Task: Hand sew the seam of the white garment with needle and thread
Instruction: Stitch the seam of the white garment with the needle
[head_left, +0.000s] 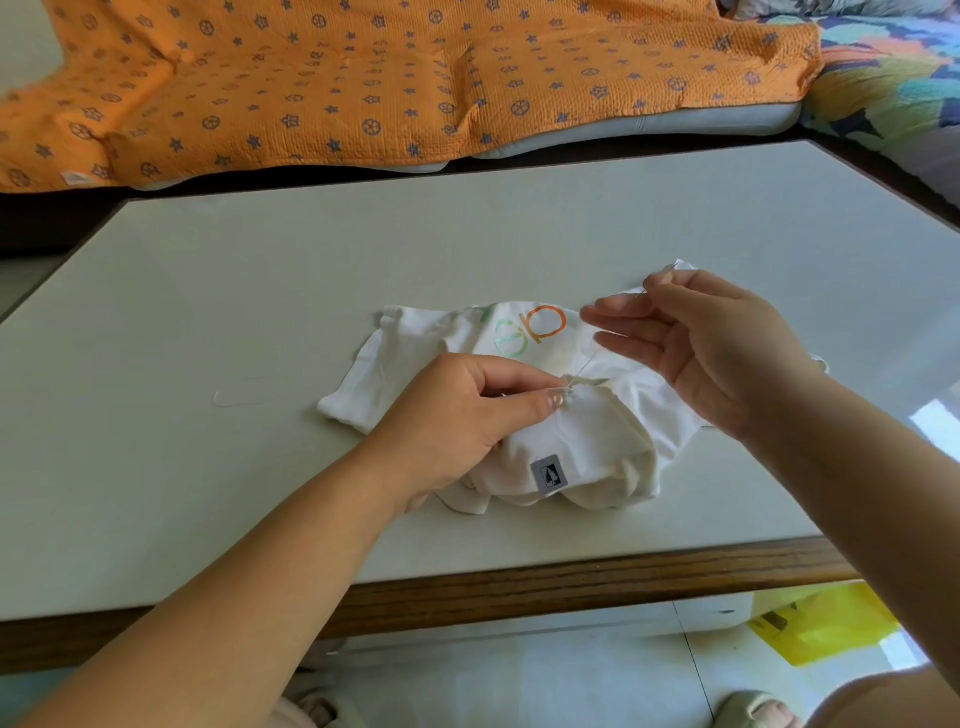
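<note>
A small white garment with coloured letters and a grey label lies crumpled in the middle of the table. My left hand rests on it and pinches the fabric at the seam between thumb and forefinger. My right hand is raised to the right of it, thumb and forefinger pinching the needle, other fingers straight. A thin thread runs taut from the seam up toward the right hand.
The white table has a wooden front edge. A loose bit of thread lies left of the garment. An orange patterned blanket covers a sofa behind. A yellow bag sits on the floor, lower right.
</note>
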